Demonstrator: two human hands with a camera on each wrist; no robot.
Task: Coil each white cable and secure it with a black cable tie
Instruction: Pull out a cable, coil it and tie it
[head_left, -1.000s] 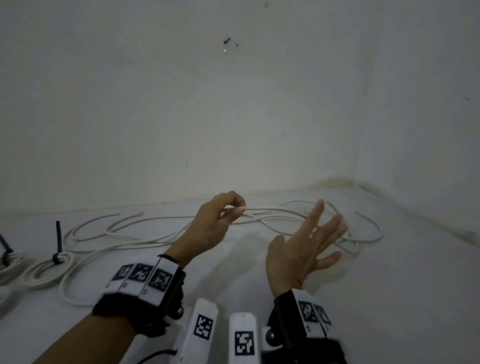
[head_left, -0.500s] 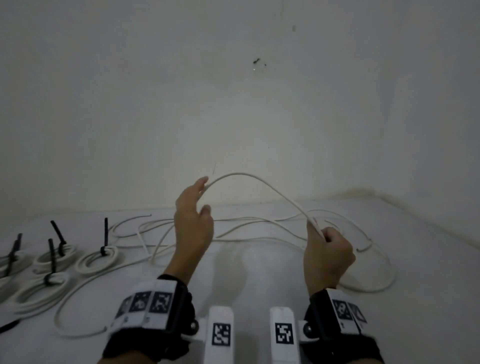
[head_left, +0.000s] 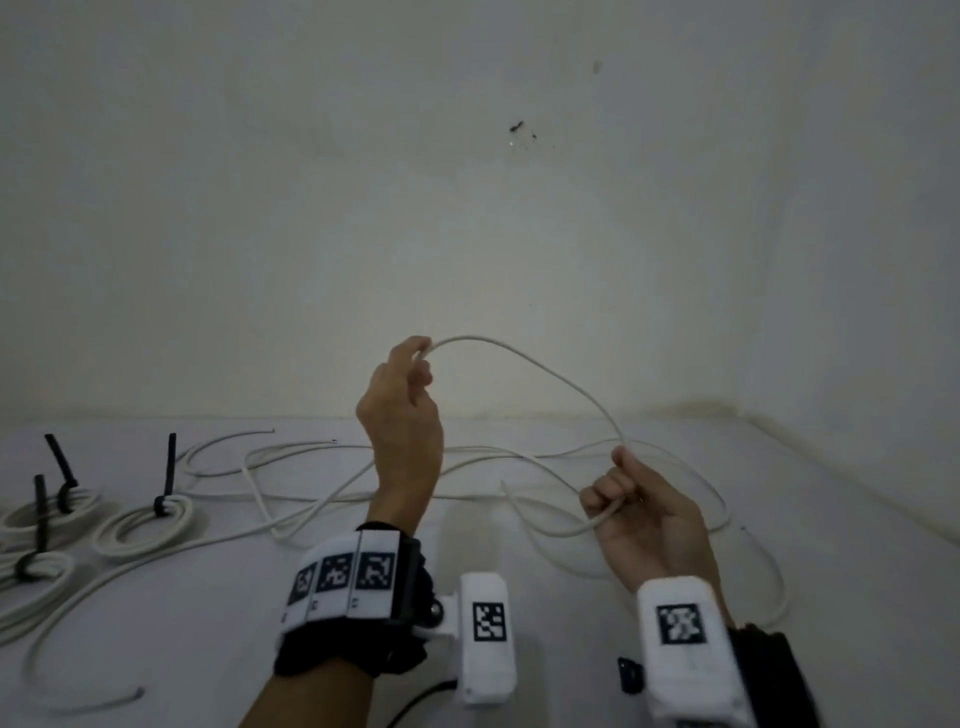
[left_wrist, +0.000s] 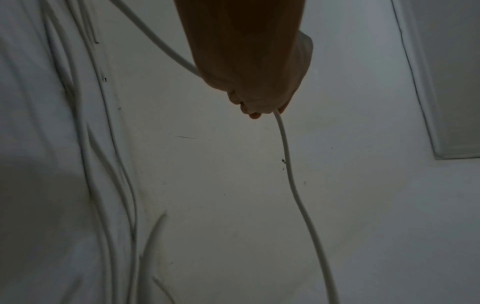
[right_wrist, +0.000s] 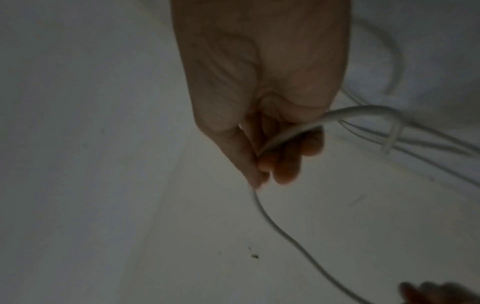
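A white cable (head_left: 540, 369) arcs through the air between my two hands. My left hand (head_left: 402, 395) is raised above the table and pinches the cable's end at its fingertips (left_wrist: 262, 111). My right hand (head_left: 631, 499) is lower and to the right, palm turned up, fingers (right_wrist: 285, 162) curled round the same cable (right_wrist: 291, 133). The cable's slack (head_left: 550, 525) loops under the right hand and trails onto the table. More loose white cables (head_left: 311, 488) lie tangled behind and below both hands.
Three coiled white cables with upright black ties (head_left: 169, 467) lie at the left edge of the white table (head_left: 857, 597). A long loose cable (head_left: 78, 597) runs along the front left. Walls meet in a corner at the back right.
My right hand went from open to gripping the cable, then turned palm up. My left hand lifted the cable end from table height; the arc between the hands grew taller.
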